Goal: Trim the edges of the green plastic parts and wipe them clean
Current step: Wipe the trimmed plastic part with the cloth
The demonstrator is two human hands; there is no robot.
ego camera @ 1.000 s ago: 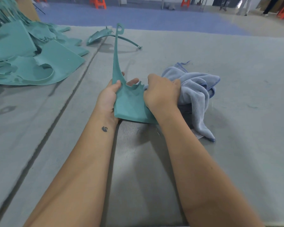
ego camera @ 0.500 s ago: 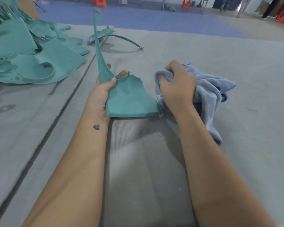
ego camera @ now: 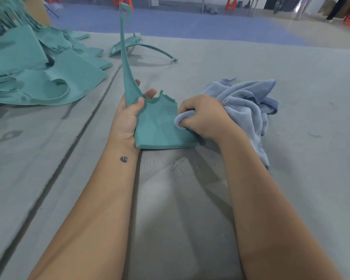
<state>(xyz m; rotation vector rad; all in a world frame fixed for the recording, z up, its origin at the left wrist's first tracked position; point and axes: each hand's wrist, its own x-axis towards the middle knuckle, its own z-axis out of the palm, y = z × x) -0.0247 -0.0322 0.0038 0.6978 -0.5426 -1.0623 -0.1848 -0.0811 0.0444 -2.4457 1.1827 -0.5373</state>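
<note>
Here I see my left hand point(ego camera: 127, 118) gripping a teal-green plastic part point(ego camera: 158, 128) with a broad flat body and a long thin spike that rises upright; the thumb is pressed on the near face at the base of the spike and two fingertips point(ego camera: 150, 92) show curled over the notched top edge from behind. The part stands tilted, its lower edge just above or touching the grey felt-covered table point(ego camera: 291, 178); I cannot tell which. My right hand point(ego camera: 204, 118) is bunched around a pale blue terry cloth point(ego camera: 249, 110), fingers curled tight on a fold that presses against the right edge of the part's flat body. The rest of the cloth trails loosely onto the table to the right of that hand.

At far left a heap of similar teal-green plastic sheets point(ego camera: 38, 77) lies on the table, well apart from my hands. Behind the spike, a curved teal-green arch-shaped piece point(ego camera: 141, 46) rests on the table. Small pale shavings point(ego camera: 178, 163) lie on the felt just below the held part. Orange stools point(ego camera: 231, 4) stand on the blue floor beyond.
</note>
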